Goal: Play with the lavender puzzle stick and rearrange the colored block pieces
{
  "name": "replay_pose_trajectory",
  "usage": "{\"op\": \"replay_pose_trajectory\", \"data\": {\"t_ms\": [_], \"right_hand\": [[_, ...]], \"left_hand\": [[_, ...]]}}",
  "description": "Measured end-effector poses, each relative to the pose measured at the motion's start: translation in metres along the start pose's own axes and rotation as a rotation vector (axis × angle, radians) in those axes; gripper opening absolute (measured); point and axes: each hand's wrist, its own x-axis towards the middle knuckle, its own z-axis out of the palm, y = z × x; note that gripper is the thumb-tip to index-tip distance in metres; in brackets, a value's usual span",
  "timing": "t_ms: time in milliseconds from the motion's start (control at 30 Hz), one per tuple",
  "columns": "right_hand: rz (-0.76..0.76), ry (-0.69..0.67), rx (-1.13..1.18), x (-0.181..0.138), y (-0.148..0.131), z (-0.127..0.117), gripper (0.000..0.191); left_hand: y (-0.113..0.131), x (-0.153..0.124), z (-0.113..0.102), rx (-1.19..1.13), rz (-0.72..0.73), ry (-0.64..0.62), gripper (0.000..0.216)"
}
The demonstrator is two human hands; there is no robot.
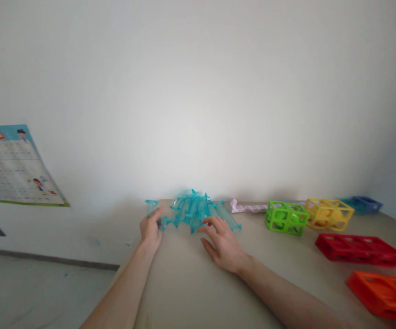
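Note:
A heap of clear turquoise plastic track pieces (191, 210) lies at the far edge of the beige table (191, 283), against the white wall. My left hand (150, 231) rests at the heap's left end, its fingers curled round a turquoise tube (151, 206). My right hand (222, 243) lies palm down just right of the heap's middle, fingers stretched out and spread, fingertips touching the pieces.
To the right stand a green cage block (287, 217), a yellow one (328, 214), a blue one (364, 204), a long red one (358, 249) and an orange one (386, 294). A purple-white zigzag strip (247, 208) lies by the wall. A poster (11, 167) hangs at left, above the floor.

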Motion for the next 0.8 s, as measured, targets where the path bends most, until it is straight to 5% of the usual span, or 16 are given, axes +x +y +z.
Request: {"op": "replay_pose_trajectory", "data": {"t_ms": [200, 333, 533, 800], "right_hand": [[0.008, 0.017, 0.026, -0.003, -0.001, 0.001, 0.025], [0.014, 0.027, 0.033, 0.001, 0.004, 0.005, 0.021], [-0.007, 0.032, 0.067, 0.004, 0.008, 0.01, 0.019], [0.018, 0.117, 0.075, 0.002, 0.012, 0.005, 0.018]], "left_hand": [[0.009, 0.021, 0.009, -0.003, -0.253, -0.37, 0.018], [0.002, 0.026, 0.014, 0.057, -0.32, -0.483, 0.026], [-0.006, 0.027, 0.015, 0.053, -0.308, -0.425, 0.027], [0.019, 0.017, 0.023, -0.248, -0.12, -0.161, 0.009]]}}
